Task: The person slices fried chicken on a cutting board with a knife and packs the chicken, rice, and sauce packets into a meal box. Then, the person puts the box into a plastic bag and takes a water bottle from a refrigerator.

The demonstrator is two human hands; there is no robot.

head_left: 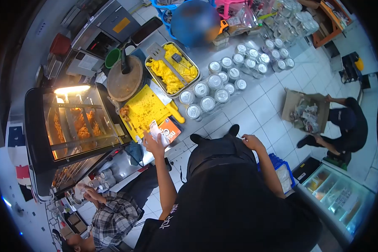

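A white-tiled floor (pixel 256 97) spreads through a kitchen, with a metal counter (pixel 199 125) running along the wearer's front. On it, rows of lidded cans (pixel 214 81) stand beside a tray (pixel 197 67) of yellow food; small pale marks show on some lids, too small to read. The wearer's left hand (pixel 154 146) is closed on an orange-and-white carton (pixel 169 129) just over the near edge of a yellow cutting board (pixel 143 110) that is scattered with brown crumbs. Bold white characters stand out on the carton's orange face, but I cannot make out the word. The right hand (pixel 252 143) is well apart from the left, fingers loosely bent at the edge of the black apron (pixel 216 157); whether they grip the cloth I cannot tell. White lettering on the wearer's dark clothing is turned sideways and unclear. A yellow label (pixel 121 25) sits on a grey appliance (pixel 113 19), its print illegible, and a pale printed sheet (pixel 345 197) is on the glass-topped freezer (pixel 329 191). To the left, fried pieces glow in a lit display case (pixel 34 126); to the right, another person holds a cardboard box (pixel 290 105).
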